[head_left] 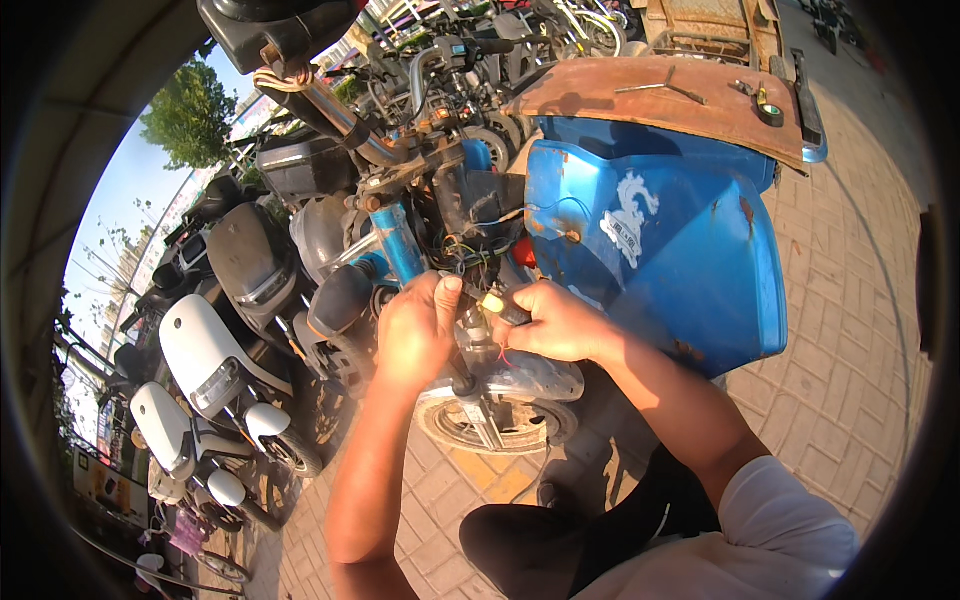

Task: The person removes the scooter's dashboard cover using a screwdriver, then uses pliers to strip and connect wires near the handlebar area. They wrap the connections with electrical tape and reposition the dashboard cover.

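My right hand (555, 320) is closed around a small yellow-and-black object (492, 303); its exact kind is too small to tell. A thin red wire hangs just below those fingers. Beside it on the left, my left hand (415, 325) is curled shut with the thumb up, and whatever it grips is hidden. Both hands are at the stripped front of a blue three-wheeled vehicle. Behind them, a bundle of loose coloured wires (468, 250) spills out next to the blue steering tube (398, 240). Below are the silver mudguard and the dusty front wheel (500, 425).
A large blue body panel (690, 260) stands close on the right. On the rusty brown sheet (580, 90) above it lie a three-armed wrench (662, 88) and a tape roll (769, 115). White scooters (200, 355) are parked at left. Brick paving (820, 400) lies underfoot.
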A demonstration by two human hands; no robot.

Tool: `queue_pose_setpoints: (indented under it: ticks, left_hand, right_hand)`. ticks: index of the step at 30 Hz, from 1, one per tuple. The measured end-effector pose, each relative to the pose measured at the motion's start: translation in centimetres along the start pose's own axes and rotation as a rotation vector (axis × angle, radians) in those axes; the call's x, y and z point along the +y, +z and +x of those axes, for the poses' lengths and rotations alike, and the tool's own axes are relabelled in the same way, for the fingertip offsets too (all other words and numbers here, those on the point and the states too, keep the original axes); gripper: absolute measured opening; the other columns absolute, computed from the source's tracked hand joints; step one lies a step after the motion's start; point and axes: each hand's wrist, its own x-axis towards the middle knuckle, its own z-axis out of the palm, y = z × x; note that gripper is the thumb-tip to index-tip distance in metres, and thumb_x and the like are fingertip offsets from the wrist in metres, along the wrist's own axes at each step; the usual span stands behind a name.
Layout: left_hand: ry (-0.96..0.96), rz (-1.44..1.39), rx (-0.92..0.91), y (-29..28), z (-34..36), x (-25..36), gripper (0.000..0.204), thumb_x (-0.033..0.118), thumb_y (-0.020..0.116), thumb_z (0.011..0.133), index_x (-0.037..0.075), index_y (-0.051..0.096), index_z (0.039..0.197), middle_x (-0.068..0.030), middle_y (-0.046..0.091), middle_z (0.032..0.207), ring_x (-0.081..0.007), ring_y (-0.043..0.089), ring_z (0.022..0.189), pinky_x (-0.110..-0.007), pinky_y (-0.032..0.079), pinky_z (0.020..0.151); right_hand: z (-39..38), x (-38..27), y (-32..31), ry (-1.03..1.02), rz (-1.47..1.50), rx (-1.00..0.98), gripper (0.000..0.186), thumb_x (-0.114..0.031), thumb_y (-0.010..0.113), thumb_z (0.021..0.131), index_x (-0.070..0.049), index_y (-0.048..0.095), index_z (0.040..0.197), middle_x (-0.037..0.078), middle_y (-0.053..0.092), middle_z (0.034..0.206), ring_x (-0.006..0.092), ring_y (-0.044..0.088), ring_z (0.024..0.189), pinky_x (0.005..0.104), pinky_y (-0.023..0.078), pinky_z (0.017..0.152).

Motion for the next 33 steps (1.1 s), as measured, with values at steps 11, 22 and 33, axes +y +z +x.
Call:
queue_pose_setpoints:
  ticks: [11,22,33]
  left_hand:
    - [0.169,0.165,0.0,-0.7,0.7,0.7,0.035,0.031,0.053,0.097,0.0,0.054,0.08,-0.023,0.059,0.081,-0.0437,0.056,0.08,-0.05,0.045,0.07]
    - [-0.109,-0.447,-0.127,-1.1,1.2,-1.4,0.044,0.037,0.049,0.101,0.001,0.058,0.078,0.0034,0.05,0.065,-0.0065,0.042,0.064,-0.027,0.039,0.058]
    - [-0.055,-0.836,-0.294,-2.2,0.6,-2.0,0.034,0.029,0.064,0.094,0.01,0.045,0.072,0.0092,0.038,0.069,-0.0037,0.034,0.068,-0.022,0.034,0.061]
  right_hand:
    - [-0.2,0.3,1.4,-0.462,-0.432,0.42,0.008,-0.003,0.064,0.076,0.0,0.063,0.083,0.014,0.058,0.087,0.0314,0.059,0.086,0.0364,0.048,0.074]
    - [1.7,1.5,0.2,0.047,0.981,-0.529,0.023,-0.001,0.054,0.074,0.01,0.062,0.093,0.023,0.058,0.105,0.0278,0.064,0.082,0.037,0.054,0.066]
    - [1.3,5.2,5.2,-0.096,1.588,-0.641,0.017,-0.013,0.059,0.076,-0.002,0.06,0.089,0.017,0.055,0.119,0.0309,0.06,0.103,0.0596,0.051,0.086]
